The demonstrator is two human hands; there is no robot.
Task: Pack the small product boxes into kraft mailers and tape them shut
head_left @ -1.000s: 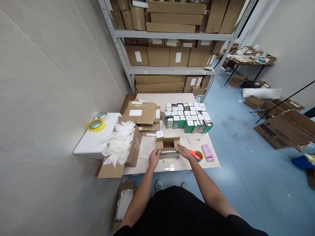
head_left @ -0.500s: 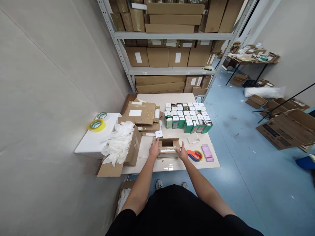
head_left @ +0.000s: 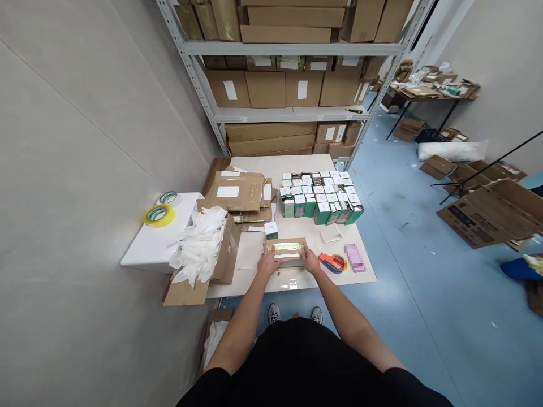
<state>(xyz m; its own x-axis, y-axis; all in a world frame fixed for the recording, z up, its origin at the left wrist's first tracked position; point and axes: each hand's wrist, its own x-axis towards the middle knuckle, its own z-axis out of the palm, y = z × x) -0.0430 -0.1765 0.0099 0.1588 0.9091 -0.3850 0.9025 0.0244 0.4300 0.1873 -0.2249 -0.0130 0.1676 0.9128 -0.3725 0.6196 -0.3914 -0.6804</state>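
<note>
A small brown cardboard box is held between both hands near the table's front edge, its taped face with a white label strip turned upward. My left hand grips its left end, and my right hand grips the right end. Just behind it, by my left fingers, stands a small white-and-green carton. To the right of my right hand lies an orange-and-blue tool, perhaps a tape cutter, with a yellow roll at its end. A white paper piece rests behind that.
Rows of white-topped green cartons stand at the table's back right. Flattened cardboard is stacked at back left. An open box of white paper is at left, near tape rolls. Behind the table rises a shelf rack.
The cardboard box has been tipped, so its dark opening no longer shows and the taped face is up. The hands have stayed at its ends. The view has shifted slightly.
</note>
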